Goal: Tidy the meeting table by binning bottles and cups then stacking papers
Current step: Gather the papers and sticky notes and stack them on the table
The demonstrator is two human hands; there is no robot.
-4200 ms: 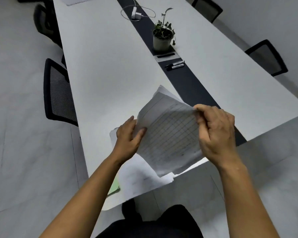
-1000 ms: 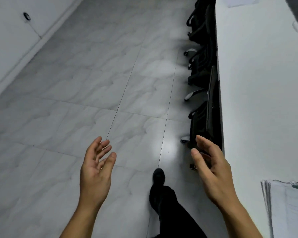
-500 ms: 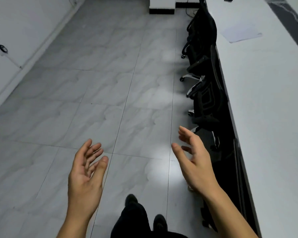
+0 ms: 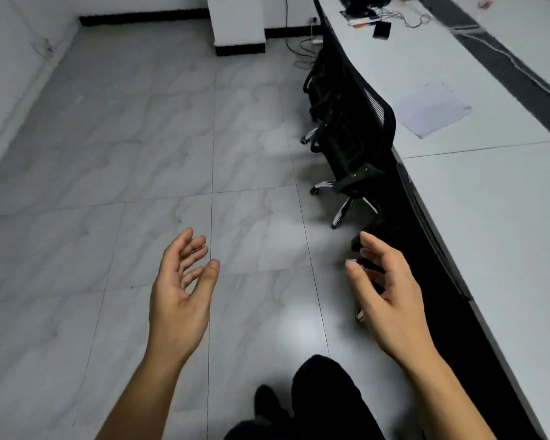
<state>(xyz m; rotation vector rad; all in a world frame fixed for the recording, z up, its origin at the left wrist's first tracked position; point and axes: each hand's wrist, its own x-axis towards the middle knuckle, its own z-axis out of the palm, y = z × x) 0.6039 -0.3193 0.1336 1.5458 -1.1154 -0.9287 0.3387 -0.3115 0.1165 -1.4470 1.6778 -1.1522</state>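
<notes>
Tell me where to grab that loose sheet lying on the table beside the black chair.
Take the sheet by its near corner, reaching over the table edge on this side of the chair, which blocks its flank. It lies flat with nothing to pinch, so probably press with the open right hand, drag the corner off the edge, then pinch.

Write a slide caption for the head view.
Left hand and right hand open and empty over the tiled floor, beside a white table where one paper sheet lies near a black chair.

L hand (image 4: pixel 180 300) & R hand (image 4: pixel 391 300) held out, fingers loose, empty
</notes>
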